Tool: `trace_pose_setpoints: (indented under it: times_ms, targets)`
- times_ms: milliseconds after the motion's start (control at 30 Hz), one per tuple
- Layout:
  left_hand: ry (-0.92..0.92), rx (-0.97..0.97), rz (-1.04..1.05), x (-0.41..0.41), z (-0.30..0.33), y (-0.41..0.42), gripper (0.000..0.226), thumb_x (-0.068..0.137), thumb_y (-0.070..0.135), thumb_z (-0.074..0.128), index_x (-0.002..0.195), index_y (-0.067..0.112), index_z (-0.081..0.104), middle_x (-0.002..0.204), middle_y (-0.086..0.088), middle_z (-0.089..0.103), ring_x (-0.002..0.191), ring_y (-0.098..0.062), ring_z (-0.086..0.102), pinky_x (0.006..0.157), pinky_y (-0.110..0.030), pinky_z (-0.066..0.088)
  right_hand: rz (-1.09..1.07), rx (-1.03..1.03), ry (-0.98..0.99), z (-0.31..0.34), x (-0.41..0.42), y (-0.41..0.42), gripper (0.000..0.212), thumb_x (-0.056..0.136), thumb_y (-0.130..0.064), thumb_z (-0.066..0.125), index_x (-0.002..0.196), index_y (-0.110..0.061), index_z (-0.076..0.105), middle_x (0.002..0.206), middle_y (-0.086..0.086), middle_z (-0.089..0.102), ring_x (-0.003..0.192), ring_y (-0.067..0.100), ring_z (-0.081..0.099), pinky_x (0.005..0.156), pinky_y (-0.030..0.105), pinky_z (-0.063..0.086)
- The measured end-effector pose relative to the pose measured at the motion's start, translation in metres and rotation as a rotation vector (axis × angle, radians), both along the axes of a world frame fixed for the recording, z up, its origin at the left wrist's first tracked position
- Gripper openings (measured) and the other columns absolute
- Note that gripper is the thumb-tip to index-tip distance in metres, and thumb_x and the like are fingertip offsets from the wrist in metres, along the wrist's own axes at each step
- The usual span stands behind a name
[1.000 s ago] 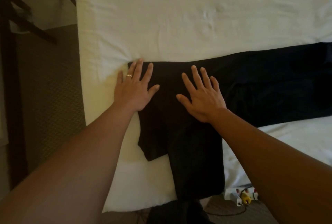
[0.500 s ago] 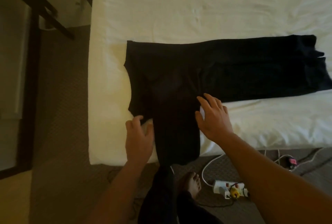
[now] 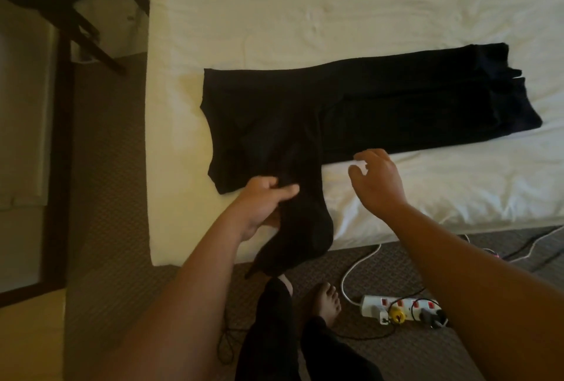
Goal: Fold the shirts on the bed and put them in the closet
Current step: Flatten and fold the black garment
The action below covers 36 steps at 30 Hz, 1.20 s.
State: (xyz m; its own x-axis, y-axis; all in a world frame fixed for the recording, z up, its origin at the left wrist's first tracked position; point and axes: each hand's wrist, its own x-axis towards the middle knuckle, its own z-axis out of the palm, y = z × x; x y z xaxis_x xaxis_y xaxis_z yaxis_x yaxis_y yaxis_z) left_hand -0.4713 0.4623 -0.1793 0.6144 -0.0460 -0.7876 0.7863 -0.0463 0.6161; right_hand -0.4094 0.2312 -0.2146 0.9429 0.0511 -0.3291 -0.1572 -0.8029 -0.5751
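Note:
A black shirt (image 3: 381, 102) lies folded lengthwise across the white bed (image 3: 305, 14), its body stretching to the right. One black sleeve (image 3: 300, 212) hangs over the bed's near edge toward the floor. My left hand (image 3: 262, 197) grips that sleeve near the bed's edge, thumb curled over the cloth. My right hand (image 3: 377, 179) hovers just above the sheet beside the shirt's lower edge, fingers loosely curled and holding nothing.
A white power strip (image 3: 399, 309) with plugs and cables lies on the patterned carpet by my bare feet (image 3: 328, 298). Dark wooden furniture legs (image 3: 88, 29) stand at the upper left, beside the bed's left edge.
My left hand has closed on the hanging sleeve and lifted it slightly. My right hand slid off the shirt to the right, over the sheet. The view pulled back from the bed.

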Motion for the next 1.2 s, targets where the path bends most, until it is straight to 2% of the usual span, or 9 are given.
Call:
trace_pose_setpoints:
  times_ms: [200,267,333,500,600,700,867,1100,1200]
  targets:
    - [-0.126,-0.251,0.413,0.125,0.019,-0.023,0.02,0.097,0.028,0.066,0.109,0.013,0.071,0.098,-0.007,0.076,0.086,-0.023,0.074,0.071,-0.034,0.058,-0.15,0.156,-0.275,0.031,0.041,0.013,0.02,0.099,-0.02,0.059,0.117,-0.012,0.063,0.115,-0.003,0.053,0.095,0.012,0.058,0.087,0.032,0.055]
    - [-0.13,-0.205,0.344,0.15,0.017,-0.019,0.031,0.098,0.035,0.063,0.12,0.015,0.068,0.111,-0.008,0.075,0.098,-0.022,0.072,0.083,-0.037,0.058,-0.12,0.146,-0.365,0.032,0.045,0.023,0.017,0.097,-0.023,0.06,0.11,-0.013,0.062,0.109,-0.004,0.05,0.096,0.017,0.057,0.086,0.036,0.055]
    - [-0.185,0.117,0.15,0.163,0.008,-0.009,0.031,0.096,0.039,0.064,0.119,0.018,0.069,0.113,-0.005,0.072,0.105,-0.022,0.069,0.095,-0.042,0.054,0.026,0.091,-0.354,0.026,0.042,0.032,0.022,0.094,-0.028,0.062,0.111,-0.014,0.061,0.109,0.0,0.053,0.098,0.021,0.056,0.084,0.039,0.053]
    - [-0.337,0.627,-0.117,0.16,-0.01,0.038,0.028,0.101,0.03,0.061,0.124,0.016,0.067,0.107,0.004,0.065,0.093,-0.009,0.06,0.079,-0.023,0.046,0.427,-0.228,-0.042,0.003,0.031,0.057,0.074,0.089,-0.066,0.056,0.147,-0.024,0.041,0.146,0.002,0.041,0.128,0.025,0.046,0.105,0.043,0.044]
    - [-0.257,0.649,-0.353,0.147,-0.033,0.066,0.047,0.099,0.047,0.058,0.138,0.02,0.059,0.131,-0.001,0.06,0.116,-0.02,0.058,0.096,-0.037,0.05,0.459,-0.351,0.108,-0.003,0.038,0.078,0.099,0.077,-0.082,0.057,0.152,-0.022,0.03,0.153,0.008,0.032,0.136,0.031,0.04,0.109,0.045,0.041]
    - [-0.18,0.5,-0.285,0.136,-0.043,0.073,0.055,0.097,0.062,0.052,0.133,0.022,0.063,0.141,-0.003,0.049,0.136,-0.03,0.044,0.112,-0.053,0.04,0.55,-0.498,0.159,-0.001,0.05,0.093,0.105,0.071,-0.081,0.064,0.147,-0.017,0.032,0.15,0.015,0.035,0.129,0.035,0.047,0.104,0.044,0.046]
    - [-0.141,0.46,-0.225,0.141,-0.042,0.068,0.049,0.099,0.057,0.051,0.13,0.021,0.065,0.145,-0.005,0.041,0.143,-0.033,0.024,0.115,-0.048,0.026,0.599,-0.602,0.263,0.0,0.06,0.112,0.09,0.08,-0.061,0.07,0.147,-0.014,0.032,0.153,0.024,0.034,0.125,0.04,0.053,0.098,0.045,0.051]
    - [-0.143,0.629,-0.353,0.145,-0.041,0.067,0.043,0.101,0.049,0.054,0.139,0.03,0.059,0.143,-0.002,0.048,0.14,-0.035,0.032,0.115,-0.056,0.018,0.436,-0.278,0.404,0.018,0.107,0.1,0.019,0.088,-0.033,0.064,0.091,-0.014,0.059,0.077,0.004,0.06,0.075,0.029,0.065,0.077,0.045,0.06]
    - [-0.16,0.585,-0.328,0.146,-0.03,0.067,0.041,0.101,0.05,0.053,0.135,0.03,0.064,0.14,0.001,0.055,0.136,-0.033,0.042,0.116,-0.056,0.027,0.277,-0.125,0.468,0.019,0.119,0.084,0.023,0.09,-0.027,0.064,0.098,-0.005,0.062,0.088,0.017,0.066,0.083,0.036,0.067,0.081,0.052,0.059]
